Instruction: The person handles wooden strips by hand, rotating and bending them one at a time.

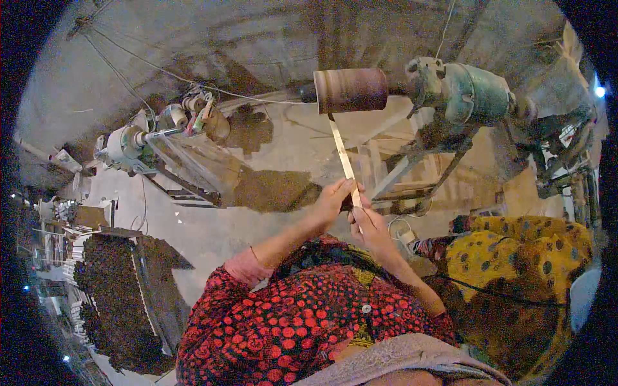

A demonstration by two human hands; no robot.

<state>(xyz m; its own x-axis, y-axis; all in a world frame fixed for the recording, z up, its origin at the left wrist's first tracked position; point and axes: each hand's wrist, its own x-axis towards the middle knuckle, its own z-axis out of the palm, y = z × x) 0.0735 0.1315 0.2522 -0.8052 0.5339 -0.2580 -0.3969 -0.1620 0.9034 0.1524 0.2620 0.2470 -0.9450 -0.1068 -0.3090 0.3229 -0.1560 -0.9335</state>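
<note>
A long, flat, pale strip [343, 154] with a dark far end slants up and away from me. Closed around its near part is my left hand [336, 201], thumb along the strip. My right hand [372, 226] grips the nearest end, just behind the left. The strip's dark tip meets the lower edge of a reddish-brown cylindrical drum [353, 90] in the view; whether they touch, I cannot tell. To the right of the drum sits a worn green motor [476, 93] on a metal stand [393, 177].
A second machine [129, 145] on a frame stands at the left. Below it lies a stack of dark-ended pieces [122, 302]. Yellow spotted cloth [515, 257] covers something at my right, crossed by a black cable [496, 296]. A wire [257, 99] runs behind the drum.
</note>
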